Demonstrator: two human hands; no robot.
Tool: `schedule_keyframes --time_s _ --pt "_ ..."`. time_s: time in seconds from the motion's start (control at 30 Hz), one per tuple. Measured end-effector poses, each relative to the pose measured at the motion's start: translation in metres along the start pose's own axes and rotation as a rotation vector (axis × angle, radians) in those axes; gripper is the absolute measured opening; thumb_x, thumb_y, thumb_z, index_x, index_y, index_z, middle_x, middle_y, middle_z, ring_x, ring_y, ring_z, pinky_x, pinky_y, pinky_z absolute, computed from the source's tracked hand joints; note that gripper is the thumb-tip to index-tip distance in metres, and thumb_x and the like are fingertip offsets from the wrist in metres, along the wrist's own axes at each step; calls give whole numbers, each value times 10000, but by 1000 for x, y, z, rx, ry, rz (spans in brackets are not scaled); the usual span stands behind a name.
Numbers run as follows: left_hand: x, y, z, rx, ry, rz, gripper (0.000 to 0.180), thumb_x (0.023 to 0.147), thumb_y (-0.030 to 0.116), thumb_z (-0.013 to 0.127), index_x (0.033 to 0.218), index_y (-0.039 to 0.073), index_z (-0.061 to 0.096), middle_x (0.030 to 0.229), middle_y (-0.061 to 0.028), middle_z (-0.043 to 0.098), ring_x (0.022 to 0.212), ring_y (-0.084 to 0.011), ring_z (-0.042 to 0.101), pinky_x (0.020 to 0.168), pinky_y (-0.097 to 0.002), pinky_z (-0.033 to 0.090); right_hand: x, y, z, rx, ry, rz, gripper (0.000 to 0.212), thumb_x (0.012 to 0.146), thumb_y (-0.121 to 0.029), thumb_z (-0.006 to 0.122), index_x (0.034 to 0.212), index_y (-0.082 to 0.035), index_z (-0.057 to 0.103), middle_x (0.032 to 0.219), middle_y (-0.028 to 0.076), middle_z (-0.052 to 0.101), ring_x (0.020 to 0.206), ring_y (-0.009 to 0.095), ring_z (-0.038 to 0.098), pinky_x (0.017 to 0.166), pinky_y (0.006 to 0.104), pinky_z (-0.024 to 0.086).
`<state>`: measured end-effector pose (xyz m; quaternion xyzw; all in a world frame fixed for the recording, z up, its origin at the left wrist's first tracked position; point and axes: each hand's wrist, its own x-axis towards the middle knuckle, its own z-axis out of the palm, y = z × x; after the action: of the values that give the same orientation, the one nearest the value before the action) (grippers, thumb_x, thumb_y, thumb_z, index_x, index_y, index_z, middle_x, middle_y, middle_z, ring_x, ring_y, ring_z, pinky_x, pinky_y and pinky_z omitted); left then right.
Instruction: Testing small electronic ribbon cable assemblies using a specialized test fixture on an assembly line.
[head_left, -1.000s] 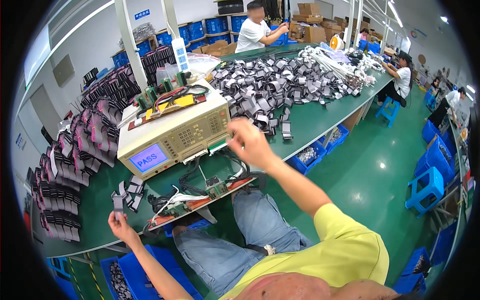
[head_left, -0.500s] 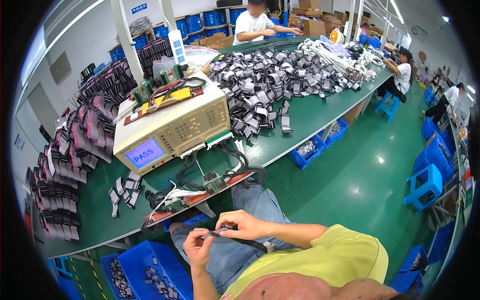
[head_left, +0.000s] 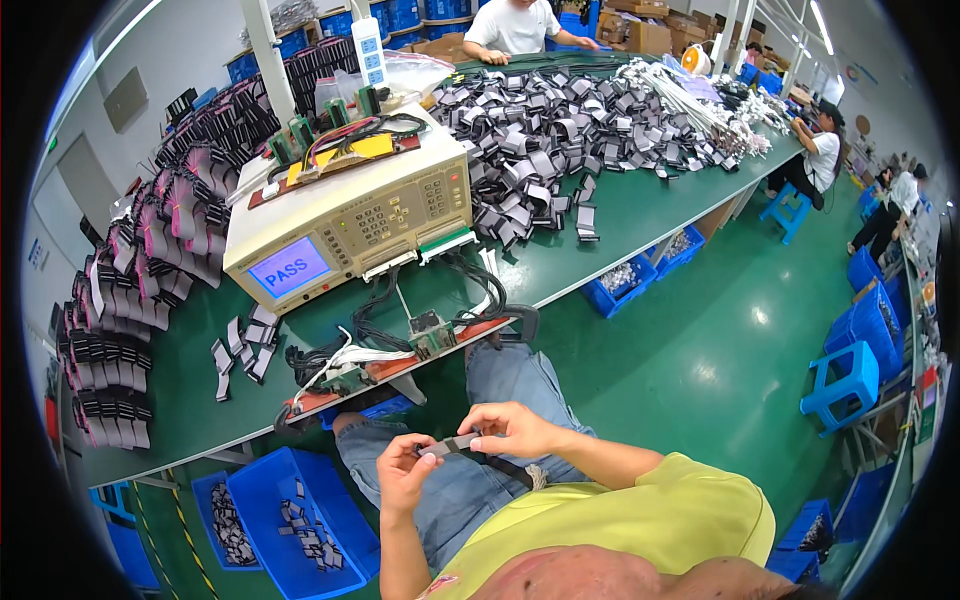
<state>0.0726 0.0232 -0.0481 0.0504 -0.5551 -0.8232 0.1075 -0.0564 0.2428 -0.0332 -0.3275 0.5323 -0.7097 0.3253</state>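
Observation:
Over my lap, a short grey ribbon cable (head_left: 450, 446) with black ends is stretched between my two hands. My left hand (head_left: 402, 474) pinches one end, and my right hand (head_left: 514, 431) pinches the other. In front of them, at the table edge, sits a red strip with small green circuit boards (head_left: 432, 337) and black and white wires. Behind that stands a beige tester (head_left: 350, 232) with a lit screen. A small group of similar ribbon cables (head_left: 245, 345) lies left of the tester.
A big heap of ribbon cables (head_left: 560, 140) covers the green table (head_left: 560, 270). Stacked bundles (head_left: 110, 360) line its left side. Blue bins (head_left: 280, 490) stand below on the left, one holding loose cables. A person (head_left: 515, 28) works across the table; a blue stool (head_left: 845, 385) is at right.
My hands have spread slightly apart, and more of the ribbon cable's flat grey face now shows between them. The whole view has shifted a little.

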Motion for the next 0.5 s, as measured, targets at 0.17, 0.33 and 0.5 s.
schedule_keyframes --time_s 0.17,0.33,0.5 --pt "-5 9 -2 174 46 29 251 884 -28 801 1101 6 682 991 -77 719 832 -128 685 750 -265 562 6 -11 -16 -122 -58 -85 106 972 -92 760 1065 -48 736 930 0 665 805 73 614 725 240 495" --pt "58 30 45 597 264 414 197 852 25 851 952 1 683 830 -20 660 736 -83 614 683 -251 525 35 -23 -28 -413 427 -265 113 922 -56 784 1012 -18 729 874 36 662 817 118 656 694 271 525" --pt "102 23 50 559 353 511 216 861 -21 822 1049 -16 717 940 -87 741 828 -166 739 752 -291 591 75 -46 -20 -725 673 -518 164 896 6 783 1044 30 718 934 100 709 835 206 713 713 304 568"
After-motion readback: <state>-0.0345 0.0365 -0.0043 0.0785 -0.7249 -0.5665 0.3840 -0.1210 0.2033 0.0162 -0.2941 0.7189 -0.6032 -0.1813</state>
